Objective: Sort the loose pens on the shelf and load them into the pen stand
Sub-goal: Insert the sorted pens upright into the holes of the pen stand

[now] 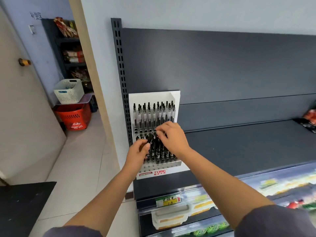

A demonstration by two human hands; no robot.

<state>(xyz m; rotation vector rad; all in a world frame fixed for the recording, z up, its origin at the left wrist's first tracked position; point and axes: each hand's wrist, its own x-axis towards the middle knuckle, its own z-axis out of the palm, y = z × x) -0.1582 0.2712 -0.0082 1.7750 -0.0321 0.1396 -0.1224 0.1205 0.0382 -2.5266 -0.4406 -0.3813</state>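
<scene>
A shop aisle with pale walls and a tiled floor holds a dark grey shelf [239, 144] backed by panels of the same grey. At its far left end, against the slotted upright, stands the white pen stand [176, 100], with a red logo on its front lip. The upper tier of the stand is filled with clear-barrelled pens [153, 113] standing upright, black caps up. The lower tier holds a block of darker pens [162, 151], and the rows of holes nearest the front lip show no pens. Both bare hands meet in front of the stand, between the two tiers. The left hand [139, 150] has thumb and fingers closed around the dark lower end of a single pen [150, 138], which is tilted. The right hand [171, 135] pinches the pen's pale upper end between thumb and forefinger (the exact contact is small and partly hidden by the fingers). Dark sleeves show at the bottom edge. Crumpled snack packets [309, 120] lie at the far right of the shelf. Below its front edge hangs a yellow and green price label [168, 200], above packaged goods. Through the doorway on the left, a white basket [69, 90] sits on top of a red basket [73, 118].
</scene>
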